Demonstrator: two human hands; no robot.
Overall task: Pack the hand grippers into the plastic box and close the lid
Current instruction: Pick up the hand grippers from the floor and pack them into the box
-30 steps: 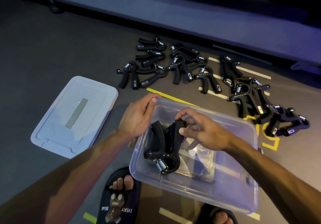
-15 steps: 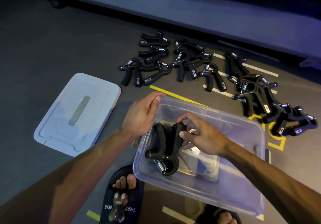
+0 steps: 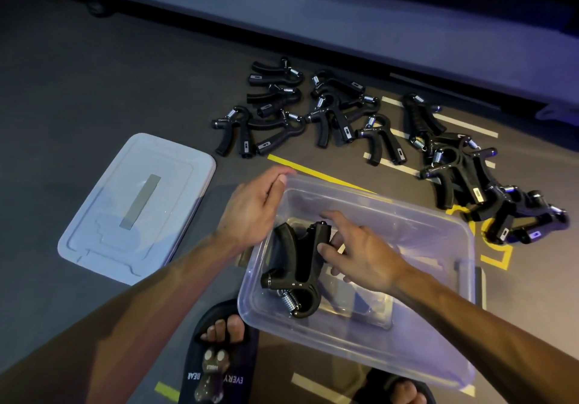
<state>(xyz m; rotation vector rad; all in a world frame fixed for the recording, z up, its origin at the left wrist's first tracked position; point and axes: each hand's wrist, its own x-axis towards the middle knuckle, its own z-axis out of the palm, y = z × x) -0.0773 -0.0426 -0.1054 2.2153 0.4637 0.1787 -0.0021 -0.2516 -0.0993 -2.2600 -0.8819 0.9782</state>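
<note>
One hand gripper (image 3: 296, 270) lies inside the plastic box (image 3: 407, 363), against the left wall near the near-left corner, spring end toward the near wall, handles pointing to the far wall. The box is clear, thin-walled, standing on the floor. Right hand (image 3: 360, 253) sits over the box interior, fingers loosely spread; thumb and fingertips are at the gripper's right handle, but whether they touch or have just let go cannot be told. Left hand (image 3: 253, 209) rests on the far-left corner of the box rim, fingers curled over the edge, steadying it. Lid (image 3: 138, 206) lies flat on the floor, left of the box and apart from it. Remaining hand grippers (image 3: 344, 112) are strewn on the floor beyond the far edge of the box and off its far-right corner, several overlapping or interlocked in a heap at the right. Judgement on handling: each gripper looks rigid, moulded black handles with a steel coil spring at the head; probably moderate weight, not fragile, textured handles unlikely to slip. Best hold is round one handle or across both handles; avoid the spring, which could pinch. Tangled ones at the right may drag a neighbour along when lifted. The box looks light and flexible, likely to slide when loaded one-handed, so bracing the rim makes sense. Packing is at an early stage.
</note>
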